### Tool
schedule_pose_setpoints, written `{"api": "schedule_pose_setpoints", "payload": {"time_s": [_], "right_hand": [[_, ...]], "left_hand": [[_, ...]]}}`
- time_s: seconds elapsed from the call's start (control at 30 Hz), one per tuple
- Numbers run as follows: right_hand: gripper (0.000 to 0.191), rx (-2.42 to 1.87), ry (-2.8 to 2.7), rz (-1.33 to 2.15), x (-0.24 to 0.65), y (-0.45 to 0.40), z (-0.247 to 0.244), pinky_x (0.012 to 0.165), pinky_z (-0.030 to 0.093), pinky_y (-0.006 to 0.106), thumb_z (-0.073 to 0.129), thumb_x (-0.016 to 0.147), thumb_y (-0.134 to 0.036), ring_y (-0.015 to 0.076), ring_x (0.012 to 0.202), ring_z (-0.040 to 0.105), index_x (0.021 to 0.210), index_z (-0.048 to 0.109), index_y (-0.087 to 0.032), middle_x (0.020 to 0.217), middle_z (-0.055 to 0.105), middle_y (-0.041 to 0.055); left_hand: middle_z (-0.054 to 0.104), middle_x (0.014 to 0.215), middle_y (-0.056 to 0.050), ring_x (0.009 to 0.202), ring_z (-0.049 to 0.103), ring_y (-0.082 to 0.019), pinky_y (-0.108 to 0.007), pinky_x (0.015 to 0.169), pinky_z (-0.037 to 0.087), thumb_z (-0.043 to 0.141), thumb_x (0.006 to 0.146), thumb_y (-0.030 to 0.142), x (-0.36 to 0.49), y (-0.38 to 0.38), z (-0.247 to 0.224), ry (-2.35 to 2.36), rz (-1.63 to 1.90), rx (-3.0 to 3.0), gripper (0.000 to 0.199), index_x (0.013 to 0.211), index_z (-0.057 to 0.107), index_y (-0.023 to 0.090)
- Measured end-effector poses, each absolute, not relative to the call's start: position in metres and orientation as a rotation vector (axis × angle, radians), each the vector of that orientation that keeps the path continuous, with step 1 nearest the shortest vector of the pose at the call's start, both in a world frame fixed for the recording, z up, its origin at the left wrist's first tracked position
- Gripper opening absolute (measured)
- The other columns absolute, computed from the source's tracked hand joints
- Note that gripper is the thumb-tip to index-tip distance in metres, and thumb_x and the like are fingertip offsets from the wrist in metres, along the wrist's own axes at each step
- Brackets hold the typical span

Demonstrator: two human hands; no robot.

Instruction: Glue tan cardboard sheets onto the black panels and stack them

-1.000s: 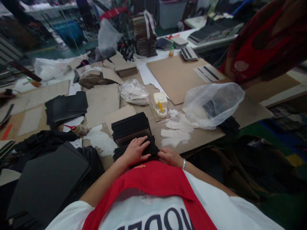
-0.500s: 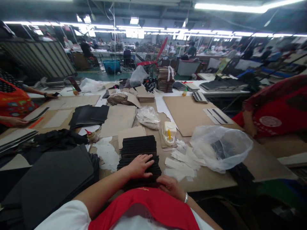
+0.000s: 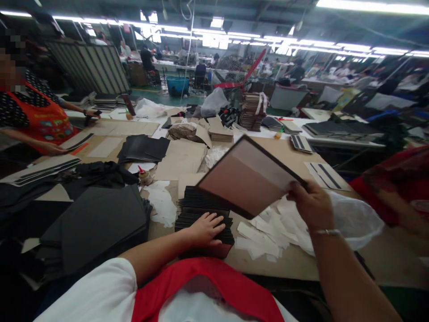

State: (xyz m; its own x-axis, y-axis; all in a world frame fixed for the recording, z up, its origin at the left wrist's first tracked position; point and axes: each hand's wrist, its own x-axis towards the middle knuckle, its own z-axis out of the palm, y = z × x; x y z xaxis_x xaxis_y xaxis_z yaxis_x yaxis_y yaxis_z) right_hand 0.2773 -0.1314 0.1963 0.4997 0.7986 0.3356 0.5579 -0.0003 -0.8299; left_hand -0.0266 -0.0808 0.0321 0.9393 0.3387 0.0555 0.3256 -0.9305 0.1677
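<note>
My left hand (image 3: 208, 229) lies with fingers spread on top of a stack of black-edged panels (image 3: 204, 220) at the table's near edge. Raised over the table, my right hand (image 3: 310, 199) grips one thin panel (image 3: 250, 176) by its right corner. This panel has a brownish face and a dark border all round, and it is held tilted. Its lower left edge overlaps the far end of the stack in view. White paper strips (image 3: 259, 239) lie just right of the stack, partly below the raised panel.
Dark sheets (image 3: 103, 228) are piled at left, with a red-tipped glue bottle (image 3: 145, 175) behind them. A clear plastic bag (image 3: 355, 219) lies at right. One co-worker in an orange apron (image 3: 50, 118) stands at left; another in red (image 3: 402, 188) is at right.
My right hand has left the near end of the stack and lifted one panel up to the right. My left hand stays on the stack. The camera view has turned left.
</note>
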Motion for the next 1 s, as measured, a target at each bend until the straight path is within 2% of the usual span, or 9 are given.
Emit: {"api": "schedule_pose_setpoints", "payload": {"time_s": [0.17, 0.3, 0.43, 0.63, 0.7, 0.77, 0.87, 0.93, 1.0], "right_hand": [[0.038, -1.332, -1.161, 0.755, 0.248, 0.020, 0.174, 0.039, 0.034, 0.015, 0.071, 0.063, -0.049, 0.0026, 0.041, 0.041, 0.075, 0.055, -0.017, 0.056, 0.050, -0.0073], [0.032, -1.435, -1.227, 0.987, 0.240, 0.114, 0.138, 0.038, 0.033, 0.015, 0.073, 0.064, -0.039, 0.0017, 0.039, 0.038, 0.077, 0.055, -0.016, 0.052, 0.047, -0.0090], [0.028, -1.579, -1.330, 1.215, 0.237, 0.172, 0.095, 0.039, 0.033, 0.014, 0.074, 0.067, -0.033, 0.0009, 0.039, 0.035, 0.077, 0.054, -0.016, 0.051, 0.043, -0.0101], [0.030, -1.785, -1.419, 1.350, 0.233, 0.197, 0.029, 0.043, 0.038, 0.015, 0.076, 0.066, -0.034, 0.0024, 0.043, 0.040, 0.083, 0.058, -0.015, 0.051, 0.044, -0.0086], [0.032, -1.828, -1.433, 1.343, 0.232, 0.195, 0.010, 0.044, 0.040, 0.015, 0.074, 0.068, -0.031, 0.0031, 0.044, 0.042, 0.092, 0.060, -0.015, 0.052, 0.046, -0.0082], [0.040, -1.856, -1.448, 1.325, 0.231, 0.190, -0.005, 0.044, 0.040, 0.016, 0.073, 0.068, -0.027, 0.0041, 0.044, 0.044, 0.104, 0.059, -0.015, 0.055, 0.048, -0.0080], [0.063, -1.889, -1.460, 1.280, 0.229, 0.182, -0.021, 0.045, 0.042, 0.018, 0.074, 0.068, -0.026, 0.0060, 0.045, 0.046, 0.125, 0.049, -0.016, 0.060, 0.053, -0.0069], [0.078, -1.949, -1.471, 1.212, 0.228, 0.174, -0.027, 0.049, 0.047, 0.022, 0.072, 0.069, -0.030, 0.0080, 0.046, 0.049, 0.137, 0.035, -0.016, 0.066, 0.059, -0.0037], [0.083, -2.034, -1.502, 1.084, 0.228, 0.162, -0.030, 0.056, 0.051, 0.028, 0.069, 0.073, -0.034, 0.0107, 0.051, 0.053, 0.142, 0.027, -0.015, 0.076, 0.064, 0.0020]], "left_hand": [[0.041, 0.144, -0.009, 0.128, 0.039, -0.031, -0.050, 0.102, 0.033, 0.041, 0.086, 0.056, -0.031, -0.085, 0.034, 0.522, 0.145, 2.933, 0.057, 0.133, 0.044, 0.023], [0.041, 0.143, -0.009, 0.129, 0.038, -0.031, -0.049, 0.100, 0.035, 0.044, 0.085, 0.057, -0.033, -0.082, 0.032, 0.501, 0.171, 2.862, 0.060, 0.134, 0.043, 0.023], [0.042, 0.143, -0.011, 0.128, 0.040, -0.032, -0.048, 0.100, 0.037, 0.050, 0.081, 0.059, -0.034, -0.076, 0.030, 0.500, 0.194, 2.728, 0.066, 0.135, 0.043, 0.022], [0.042, 0.142, -0.015, 0.123, 0.048, -0.027, -0.039, 0.100, 0.043, 0.056, 0.082, 0.051, -0.040, -0.050, 0.044, 0.610, 0.292, 2.345, 0.062, 0.132, 0.047, 0.016], [0.045, 0.138, -0.014, 0.121, 0.050, -0.024, -0.035, 0.101, 0.043, 0.058, 0.081, 0.047, -0.045, -0.038, 0.048, 0.663, 0.340, 2.206, 0.059, 0.129, 0.049, 0.015], [0.051, 0.132, -0.013, 0.109, 0.058, -0.020, -0.032, 0.096, 0.047, 0.060, 0.080, 0.044, -0.052, -0.027, 0.050, 0.698, 0.390, 2.101, 0.054, 0.125, 0.052, 0.016], [0.061, 0.118, -0.009, 0.091, 0.063, -0.015, -0.028, 0.082, 0.053, 0.059, 0.081, 0.040, -0.062, -0.007, 0.046, 0.790, 0.569, 1.986, 0.041, 0.115, 0.058, 0.017], [0.064, 0.110, -0.008, 0.094, 0.062, -0.016, -0.028, 0.081, 0.053, 0.055, 0.084, 0.039, -0.068, 0.010, 0.040, 0.981, 0.796, 1.925, 0.032, 0.108, 0.061, 0.018], [0.063, 0.112, -0.009, 0.103, 0.059, -0.019, -0.032, 0.088, 0.050, 0.052, 0.085, 0.038, -0.072, 0.032, 0.029, 1.233, 1.006, 1.841, 0.031, 0.108, 0.061, 0.018]]}}
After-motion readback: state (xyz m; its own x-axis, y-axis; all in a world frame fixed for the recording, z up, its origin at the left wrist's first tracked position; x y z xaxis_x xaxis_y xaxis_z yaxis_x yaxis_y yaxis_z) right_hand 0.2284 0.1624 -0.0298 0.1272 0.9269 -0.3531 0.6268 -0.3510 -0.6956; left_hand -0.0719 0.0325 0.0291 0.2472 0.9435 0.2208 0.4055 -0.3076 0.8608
